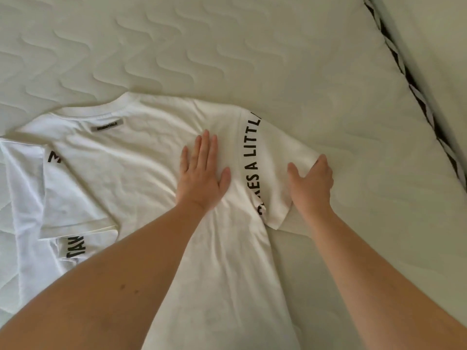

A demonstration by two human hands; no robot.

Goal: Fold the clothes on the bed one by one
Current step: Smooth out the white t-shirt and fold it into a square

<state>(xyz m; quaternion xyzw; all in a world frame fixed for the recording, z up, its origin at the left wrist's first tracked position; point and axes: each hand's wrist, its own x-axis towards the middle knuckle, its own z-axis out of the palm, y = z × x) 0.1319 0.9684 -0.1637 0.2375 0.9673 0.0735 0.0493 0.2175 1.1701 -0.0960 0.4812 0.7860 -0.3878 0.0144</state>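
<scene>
Both forearms reach in from the near edge of the bed (252,46) over a white T-shirt (121,173) that lies flat on the quilted mattress, collar toward the far side and hem running off the near edge of view. The shirt sits left of the bed's middle, well away from the right edge where a black-and-white trim (414,97) runs along the mattress. The left hand (202,173) lies released, palm down with fingers straight, pressing the chest area just left of the curved black lettering (254,157). The right hand (312,184) grasps the right sleeve (283,152) at its outer hem, fingers curled under the fabric and thumb on top. The opposite sleeve (75,198) already looks folded inward across the body, so this appears to be the matching fold on the right side.

To do it well, the flat hand should mark the fold line and stay firm while the sleeve is carried over it, so the body cloth does not drag or bunch. Lifting the sleeve only slightly and laying it down along a line parallel to the side seam would give a straight edge. The cotton looks thin and limp, with soft wrinkles across the back; smoothing outward from the pinned spot after the sleeve lands should flatten these. The lower side of the shirt will need to follow the same line, otherwise the fold may end up tapered.
</scene>
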